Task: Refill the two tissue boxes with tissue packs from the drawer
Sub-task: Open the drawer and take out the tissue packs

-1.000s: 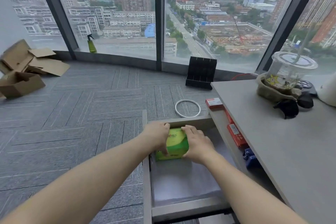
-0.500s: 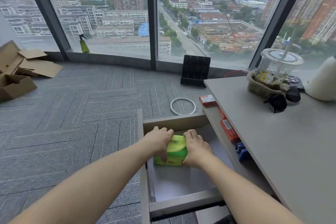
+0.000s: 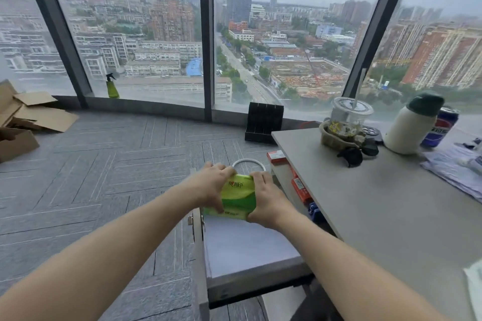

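Note:
A green and yellow tissue pack is held between both hands above the far end of the open drawer. My left hand grips its left end and my right hand grips its right end. The drawer has a pale lined bottom, and nothing else shows in the part I can see. No tissue box is in view.
The grey desk to the right carries a plastic cup in a holder, a white flask, a cola can and papers. Red boxes sit on a shelf under the desk edge. Cardboard boxes lie on the floor at left.
Both hands have lifted the tissue pack up out of the drawer, and the view has tilted up, showing more of the desk.

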A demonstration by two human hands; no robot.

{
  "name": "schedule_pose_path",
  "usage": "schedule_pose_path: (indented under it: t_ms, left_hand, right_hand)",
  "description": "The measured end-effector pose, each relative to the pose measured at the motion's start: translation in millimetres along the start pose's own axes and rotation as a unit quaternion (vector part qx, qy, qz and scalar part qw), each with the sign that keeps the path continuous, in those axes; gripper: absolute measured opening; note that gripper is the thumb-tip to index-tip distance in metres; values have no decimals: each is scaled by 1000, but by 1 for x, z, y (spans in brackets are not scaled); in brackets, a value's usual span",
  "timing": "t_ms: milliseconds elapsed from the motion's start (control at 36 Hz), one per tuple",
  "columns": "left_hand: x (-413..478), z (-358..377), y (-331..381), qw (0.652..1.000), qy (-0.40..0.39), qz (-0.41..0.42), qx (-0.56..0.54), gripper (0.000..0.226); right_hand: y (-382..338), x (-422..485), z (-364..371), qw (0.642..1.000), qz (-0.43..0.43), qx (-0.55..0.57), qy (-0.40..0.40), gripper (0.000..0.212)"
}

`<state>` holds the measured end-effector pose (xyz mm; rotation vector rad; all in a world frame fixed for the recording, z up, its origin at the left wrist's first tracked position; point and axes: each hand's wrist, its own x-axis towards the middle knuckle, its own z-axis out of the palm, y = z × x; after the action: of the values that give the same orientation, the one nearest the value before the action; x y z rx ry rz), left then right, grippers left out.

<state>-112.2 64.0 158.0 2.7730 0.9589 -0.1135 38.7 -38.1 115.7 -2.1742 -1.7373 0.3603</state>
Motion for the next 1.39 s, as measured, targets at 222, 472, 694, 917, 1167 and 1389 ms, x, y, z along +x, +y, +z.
schedule_pose_path:
  t_ms: [222, 472, 694, 917, 1167, 1389]
  left_hand:
    - [-31, -56, 34, 994, 86, 57, 31, 97]
    - [-54, -81, 118, 976, 147, 158, 5, 101]
    - [-77, -70, 204, 952, 146, 265, -51, 101]
    - [-101, -41, 274, 927, 125, 348, -57, 99]
    - [-122, -4, 341, 915, 73, 393, -54, 97]
    - [-120, 18, 371, 903, 14, 416, -104, 89]
  right_hand:
    - [-14, -37, -67, 996, -31, -26, 75, 95]
    - [7, -129, -140, 990, -2, -39, 133, 93]
    - [34, -245, -184, 982, 59, -92, 155, 94]
    - [50, -349, -195, 976, 142, -96, 132, 95]
    - [70, -428, -180, 963, 229, -66, 126, 99]
    - [86, -462, -174, 949, 289, -22, 128, 100]
